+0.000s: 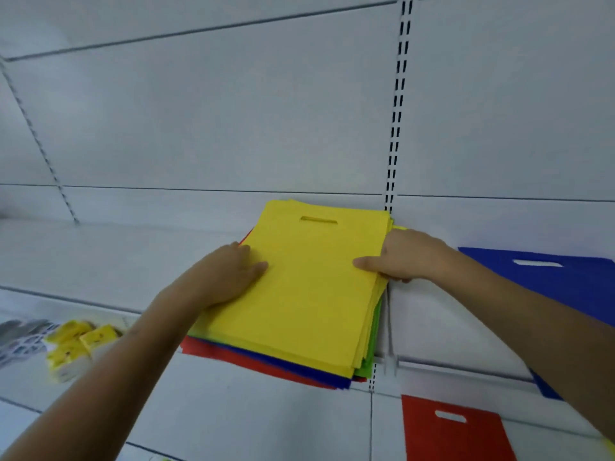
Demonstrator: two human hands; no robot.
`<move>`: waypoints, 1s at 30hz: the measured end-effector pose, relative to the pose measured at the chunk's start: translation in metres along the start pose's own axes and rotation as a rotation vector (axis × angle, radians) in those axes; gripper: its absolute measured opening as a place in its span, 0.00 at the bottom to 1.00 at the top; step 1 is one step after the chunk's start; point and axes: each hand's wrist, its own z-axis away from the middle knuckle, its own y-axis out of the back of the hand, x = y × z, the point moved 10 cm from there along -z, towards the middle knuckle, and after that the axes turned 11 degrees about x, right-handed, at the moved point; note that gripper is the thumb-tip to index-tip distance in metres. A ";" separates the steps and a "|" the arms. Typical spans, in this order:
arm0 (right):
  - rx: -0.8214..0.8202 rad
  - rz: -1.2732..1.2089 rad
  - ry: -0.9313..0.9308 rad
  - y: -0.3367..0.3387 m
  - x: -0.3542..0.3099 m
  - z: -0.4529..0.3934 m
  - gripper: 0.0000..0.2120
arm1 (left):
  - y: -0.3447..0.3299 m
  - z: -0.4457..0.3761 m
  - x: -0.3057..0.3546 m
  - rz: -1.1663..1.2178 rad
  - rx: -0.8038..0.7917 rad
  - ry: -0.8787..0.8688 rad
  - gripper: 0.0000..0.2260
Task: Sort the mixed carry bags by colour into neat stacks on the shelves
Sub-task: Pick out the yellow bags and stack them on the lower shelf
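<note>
Now | left hand [229, 271] flat on yellow bags [309, 287] | right hand [402, 257] pinching their edge (thumb on top)

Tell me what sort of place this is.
Probably a shop aisle or stockroom. White metal shelves hang on a slotted upright rail, a mixed stack of flat coloured carry bags lies on one shelf, and small yellow packaged goods sit on the shelf below.

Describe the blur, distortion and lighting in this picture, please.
Head view: wide-angle bending curves the shelf lines; the yellow packets at lower left are smeared; the yellow bag under the left hand and right hand is fairly sharp; light is even, no glare.
</note>
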 end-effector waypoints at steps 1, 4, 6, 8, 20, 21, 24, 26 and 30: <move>-0.007 -0.012 -0.031 0.000 0.000 0.004 0.32 | 0.000 -0.002 -0.003 -0.002 -0.014 -0.013 0.26; 0.002 -0.125 -0.161 0.006 -0.003 0.020 0.26 | -0.002 -0.008 -0.007 0.051 -0.064 -0.077 0.25; -0.012 -0.224 -0.255 0.007 -0.007 0.035 0.23 | -0.006 -0.007 -0.005 0.031 -0.111 -0.153 0.25; 0.018 -0.299 -0.334 0.008 -0.005 0.047 0.22 | -0.006 -0.005 0.002 0.019 -0.109 -0.235 0.27; 0.471 -0.201 -0.457 0.040 0.011 0.081 0.21 | -0.005 -0.014 0.010 0.211 -0.098 -0.320 0.32; 0.500 -0.165 -0.452 0.046 0.009 0.082 0.21 | -0.004 -0.018 0.007 0.213 -0.091 -0.310 0.31; 0.551 -0.258 -0.439 0.049 0.006 0.084 0.19 | -0.003 -0.027 0.001 0.195 -0.067 -0.285 0.29; 0.539 -0.518 -0.507 0.041 0.008 0.085 0.16 | 0.001 -0.030 0.005 0.268 -0.065 -0.283 0.28; 0.351 -0.793 -0.612 0.018 0.003 0.085 0.12 | 0.005 -0.039 0.011 0.539 -0.093 -0.215 0.26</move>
